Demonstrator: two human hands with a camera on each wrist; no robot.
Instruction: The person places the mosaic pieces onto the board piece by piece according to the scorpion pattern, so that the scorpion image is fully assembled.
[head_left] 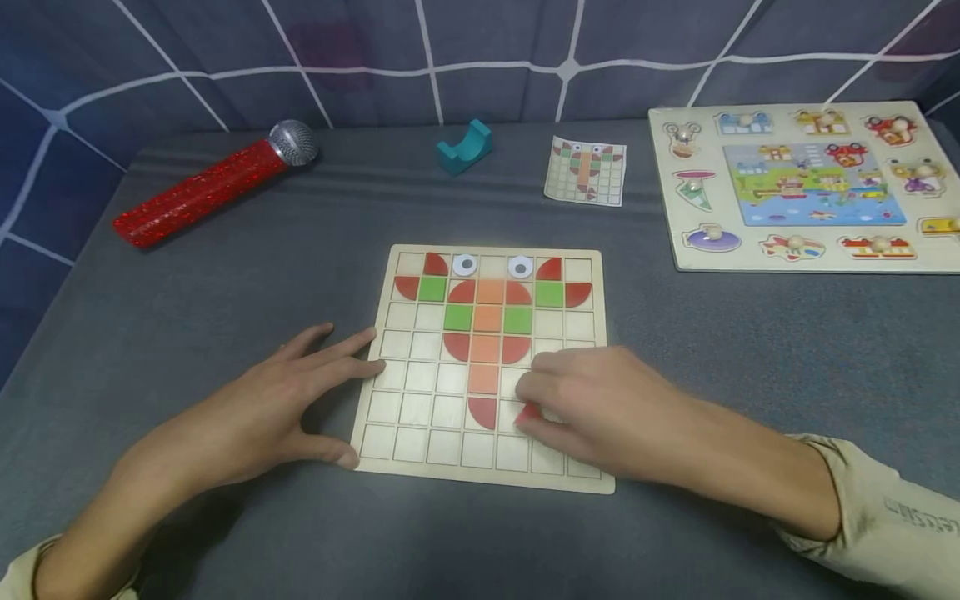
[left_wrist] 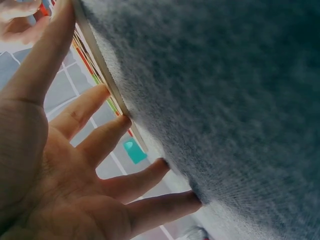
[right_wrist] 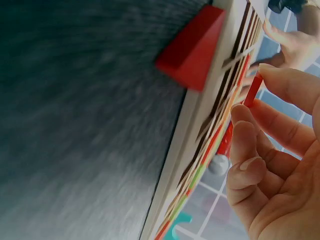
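Observation:
A wooden grid board lies on the table with red quarter-circle pieces, green squares, orange squares and two eye discs set in its cells. My right hand is over the board's lower right part. Its thumb and finger pinch a red quarter-circle piece, mostly covered by the hand in the head view. Spread fingers of my left hand touch the board's left edge. In the right wrist view another red piece appears by the board's edge; the head view does not show it.
A small printed pattern card lies behind the board. A teal curved block and a red microphone are at the back, left of the card. At the back right lies a knobbed picture puzzle. A tiled-pattern cloth rises behind.

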